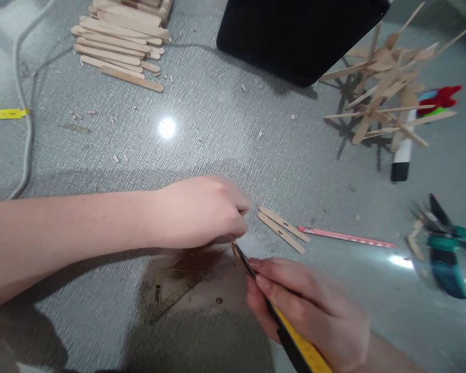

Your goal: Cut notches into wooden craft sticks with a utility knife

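My left hand (212, 212) is closed, its fingers curled down near the table; a thin bit of wood shows below its fingertips, mostly hidden. My right hand (306, 311) is wrapped round a yellow and black utility knife (295, 336), whose blade tip meets the wood just under my left fingers. Right of my left hand, two wooden craft sticks (281, 230) with small slots lie side by side. A pink pencil (345, 237) touches the end of one of them.
Stacked craft sticks (116, 41) lie at the upper left, near a cable (30, 129). A black device (295, 36) stands at the top. Stick frames (384, 93), a white marker (404, 153) and green-handled pliers (446, 259) are on the right. A clear set square (174, 292) lies below my left hand.
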`<state>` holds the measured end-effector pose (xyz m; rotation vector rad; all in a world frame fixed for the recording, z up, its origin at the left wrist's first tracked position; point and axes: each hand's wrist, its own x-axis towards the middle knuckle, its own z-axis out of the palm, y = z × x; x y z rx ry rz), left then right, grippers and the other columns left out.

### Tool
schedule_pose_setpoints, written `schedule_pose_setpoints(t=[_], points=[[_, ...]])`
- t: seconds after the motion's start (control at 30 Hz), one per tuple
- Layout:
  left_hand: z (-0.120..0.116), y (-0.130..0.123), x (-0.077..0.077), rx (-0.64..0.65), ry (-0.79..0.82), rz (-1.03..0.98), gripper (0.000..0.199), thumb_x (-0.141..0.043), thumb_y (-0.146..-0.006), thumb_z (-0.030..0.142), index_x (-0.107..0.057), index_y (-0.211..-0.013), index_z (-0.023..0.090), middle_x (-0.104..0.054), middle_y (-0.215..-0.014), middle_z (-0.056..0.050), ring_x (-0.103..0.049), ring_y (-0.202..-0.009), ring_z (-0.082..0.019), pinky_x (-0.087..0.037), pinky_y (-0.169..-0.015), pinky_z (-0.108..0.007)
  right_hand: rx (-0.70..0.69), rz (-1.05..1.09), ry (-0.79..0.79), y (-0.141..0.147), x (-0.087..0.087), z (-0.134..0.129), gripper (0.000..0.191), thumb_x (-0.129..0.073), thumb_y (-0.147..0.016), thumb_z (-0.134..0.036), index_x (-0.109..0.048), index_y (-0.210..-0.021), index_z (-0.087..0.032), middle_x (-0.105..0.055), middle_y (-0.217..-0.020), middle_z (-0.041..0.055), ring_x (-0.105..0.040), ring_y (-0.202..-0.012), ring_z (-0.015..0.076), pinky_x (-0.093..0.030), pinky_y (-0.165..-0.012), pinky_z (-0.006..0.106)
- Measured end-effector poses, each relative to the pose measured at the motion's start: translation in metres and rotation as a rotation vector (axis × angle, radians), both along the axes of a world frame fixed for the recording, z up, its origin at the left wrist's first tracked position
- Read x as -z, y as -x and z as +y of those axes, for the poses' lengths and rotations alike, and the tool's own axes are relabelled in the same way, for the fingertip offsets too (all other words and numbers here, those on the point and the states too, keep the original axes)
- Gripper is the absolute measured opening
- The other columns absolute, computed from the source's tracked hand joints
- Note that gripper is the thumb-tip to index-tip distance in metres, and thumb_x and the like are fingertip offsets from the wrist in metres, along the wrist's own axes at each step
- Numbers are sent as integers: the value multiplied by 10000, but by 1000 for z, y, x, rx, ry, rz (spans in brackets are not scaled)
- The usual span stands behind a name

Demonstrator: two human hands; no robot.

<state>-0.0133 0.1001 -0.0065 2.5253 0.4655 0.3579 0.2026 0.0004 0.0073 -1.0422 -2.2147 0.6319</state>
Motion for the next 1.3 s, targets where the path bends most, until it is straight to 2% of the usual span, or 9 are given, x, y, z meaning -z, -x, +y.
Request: schedule_pose_setpoints(t=[0.17, 0.37, 0.5, 0.63, 0.83, 0.97, 1.17, 1.23, 1.3], points=[[3, -4, 2, 10, 60, 3, 150, -682, -865, 153, -750, -734, 183, -648, -729, -4, -584, -709, -147, -463, -694, -312, -88, 7, 101, 3, -4, 7, 314, -599, -810, -18, -595, -975, -284, -661, -600, -90, -617, -467, 105, -531, -430, 213], [6, -7, -4, 22, 92, 105, 159, -669, -869, 130, -755, -750, 190, -653, -746, 2, -593, -740, -143, -443, -700, -294, -38, 16, 352, 0, 2, -3, 208, -459, -920, -99, -588, -954, -258, -638, -564, -48, -580, -420, 128, -514, -446, 252], [5, -8, -8, 21, 124, 144, 168, -670, -859, 116, -746, -724, 180, -649, -741, 4, -575, -727, -135, -436, -709, -285, -28, 1, 553, -3, -5, -2, 263, -404, -961, -153, -590, -794, -233, -615, -517, -24, -589, -431, 129, -540, -491, 244], [5, -9, -10, 13, 142, 133, 194, -654, -854, 96, -739, -698, 175, -640, -712, 6, -557, -694, -128, -421, -674, -276, -136, -68, 793, -6, -13, 4, 392, -385, -956, -120, -520, -603, -227, -564, -449, -30, -552, -401, 102, -541, -517, 226], [6, -11, -12, 12, 190, 186, 169, -677, -859, 116, -743, -714, 171, -636, -715, 9, -560, -701, -132, -426, -680, -277, -51, 11, 660, -10, -11, -2, 249, -440, -956, -153, -636, -821, -223, -598, -501, -20, -601, -459, 128, -534, -490, 243], [6, -10, -8, 18, 156, 140, 170, -676, -870, 134, -732, -713, 168, -638, -713, 9, -555, -699, -133, -432, -693, -284, -159, -40, 648, -9, -13, 1, 326, -389, -936, -59, -590, -744, -230, -583, -479, -28, -595, -445, 111, -552, -523, 234], [7, -7, -5, 29, 116, 73, 197, -632, -899, 137, -739, -738, 177, -652, -731, 4, -558, -710, -130, -440, -705, -284, -193, 30, 569, -4, -9, 2, 328, -387, -901, 7, -574, -1006, -241, -576, -492, -69, -537, -387, 99, -513, -462, 222], [6, -6, -5, 26, 111, 72, 209, -619, -907, 133, -739, -742, 176, -651, -732, 2, -557, -715, -131, -444, -713, -286, -113, 128, 439, -4, -2, -4, 341, -388, -910, -24, -546, -1096, -262, -572, -497, -74, -524, -377, 103, -482, -425, 212], [5, -6, -6, 25, 119, 76, 210, -616, -908, 125, -742, -746, 172, -645, -731, 0, -557, -719, -134, -451, -725, -289, 60, 173, 302, -6, 6, -13, 291, -453, -916, -91, -568, -1116, -269, -641, -596, -22, -593, -448, 134, -503, -432, 231]])
